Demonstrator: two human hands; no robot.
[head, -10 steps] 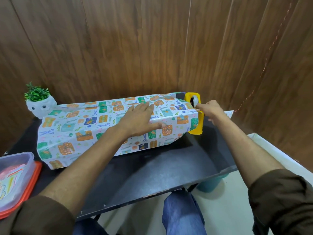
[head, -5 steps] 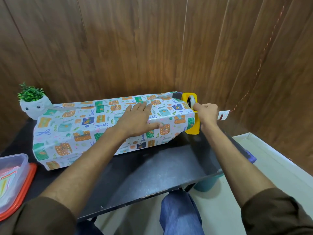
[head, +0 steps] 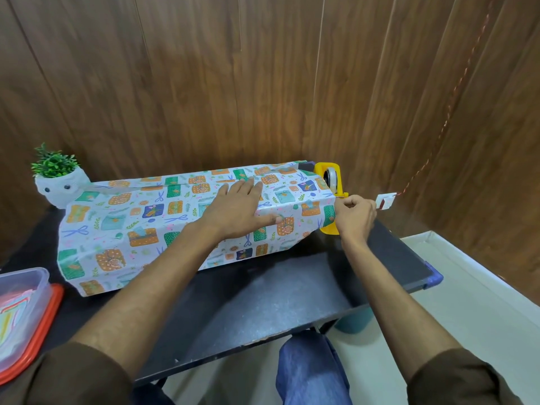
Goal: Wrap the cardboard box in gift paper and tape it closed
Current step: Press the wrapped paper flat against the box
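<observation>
1. The cardboard box, hidden under gift paper (head: 131, 223), is lying on the counter (head: 277, 296), its long axis running left to right.
2. The left hand (head: 238, 207) is pressing flat on top, grip spread, fingers straight.
3. The right hand (head: 356, 216) is working at the tape dispenser (head: 330, 176) beside the box's right end. Its grip is pinching at the cutter, apparently on tape, though the strip is too thin to confirm.
4. Judgement: the paper overlap is lying left of the right hand, so the tape is needing a leftward carry along that axis.
</observation>
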